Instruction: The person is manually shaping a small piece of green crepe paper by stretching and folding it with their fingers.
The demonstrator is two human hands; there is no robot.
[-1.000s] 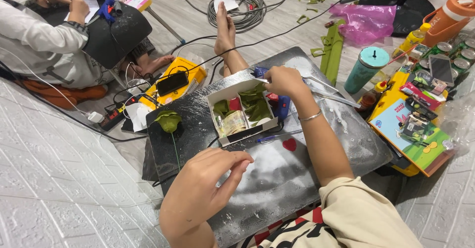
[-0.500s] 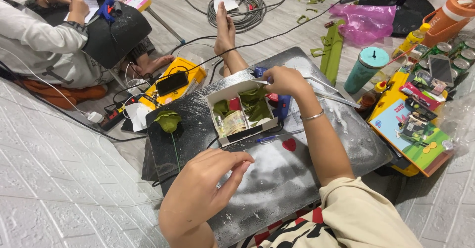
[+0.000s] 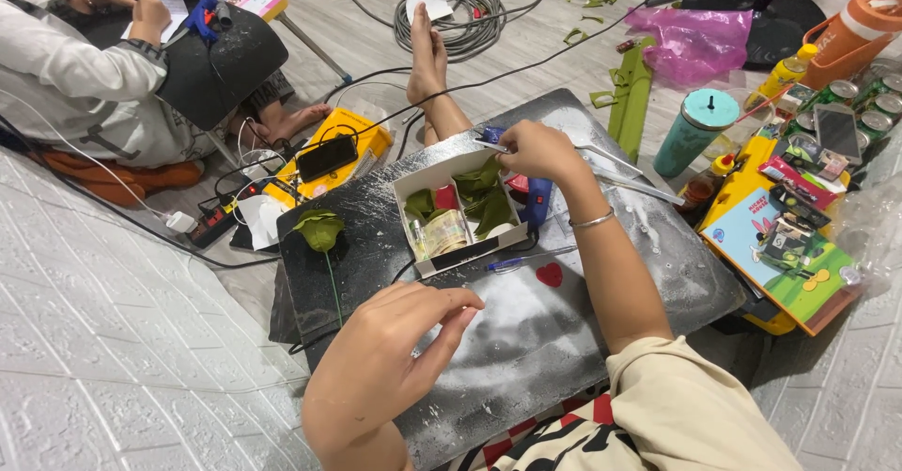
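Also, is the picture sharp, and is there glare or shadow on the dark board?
Head view: mostly sharp; the left hand, close to the camera, is slightly soft. The dark board shows pale, dull sheen in patches, no hard glare. Light is soft and even; the right hand over the white box casts only faint shadow.

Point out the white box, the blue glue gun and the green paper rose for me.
white box (image 3: pixel 411 185), head view, on its left rim.
blue glue gun (image 3: pixel 537 199), head view, on its body.
green paper rose (image 3: pixel 320 229), head view, on the flower head.
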